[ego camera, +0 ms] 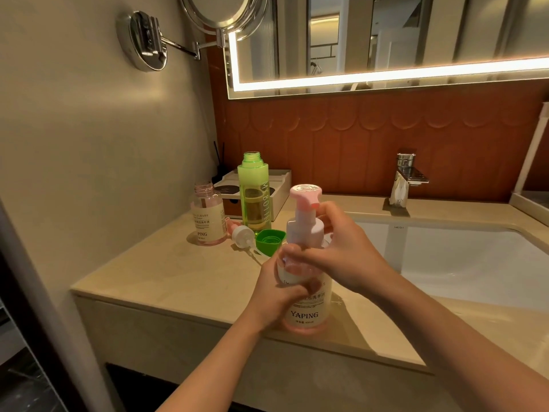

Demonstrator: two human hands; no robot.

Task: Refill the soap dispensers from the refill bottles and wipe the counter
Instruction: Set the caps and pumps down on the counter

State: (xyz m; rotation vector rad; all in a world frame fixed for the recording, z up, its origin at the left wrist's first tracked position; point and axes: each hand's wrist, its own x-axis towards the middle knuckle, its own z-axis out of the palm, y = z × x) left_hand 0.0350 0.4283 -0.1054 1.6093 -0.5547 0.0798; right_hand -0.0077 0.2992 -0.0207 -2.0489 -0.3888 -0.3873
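On the head view, my left hand (279, 292) wraps the body of the dispenser (306, 315), fingers curled round it. My right hand (341, 257) grips its white collar under the pink pump top. The dispenser is upright on the surface (178, 269), near the front edge and just left of the sink (445, 257). My 2 hands hide most of its middle. Behind it stand 2 open bottles: a pink bottle (208, 218) and a taller green bottle (254, 197). A loose pump (242, 233) and a green cap (269, 240) lie just in front of them. A box (279, 185) sits behind the green bottle. The tap (405, 179) stands behind the sink.
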